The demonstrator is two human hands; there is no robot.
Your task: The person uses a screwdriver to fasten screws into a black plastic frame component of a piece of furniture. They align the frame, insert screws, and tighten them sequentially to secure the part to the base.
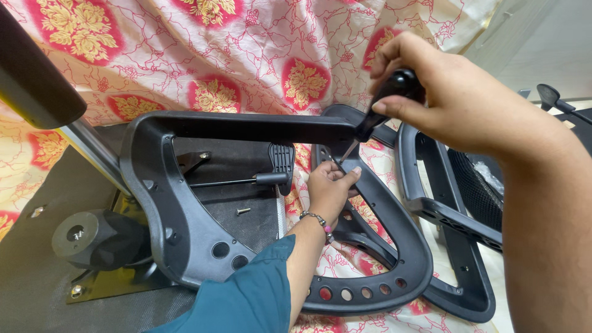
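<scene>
My right hand (444, 98) grips the black handle of a screwdriver (385, 102), its metal tip pointing down at a hole in a dark grey plastic chair armrest frame (394, 237). My left hand (330, 188), with a beaded bracelet and a teal sleeve, rests on that frame right below the tip, fingers pinched at the spot. A second grey armrest loop (160, 203) stands on the upturned chair seat (37, 277) to the left.
A loose screw (243, 211) lies on the black seat underside beside a lever rod (228, 182). A round black mechanism hub (83, 234) sits at left. A mesh chair part (475, 191) lies at right. Red-and-cream floral cloth (246, 55) covers the floor.
</scene>
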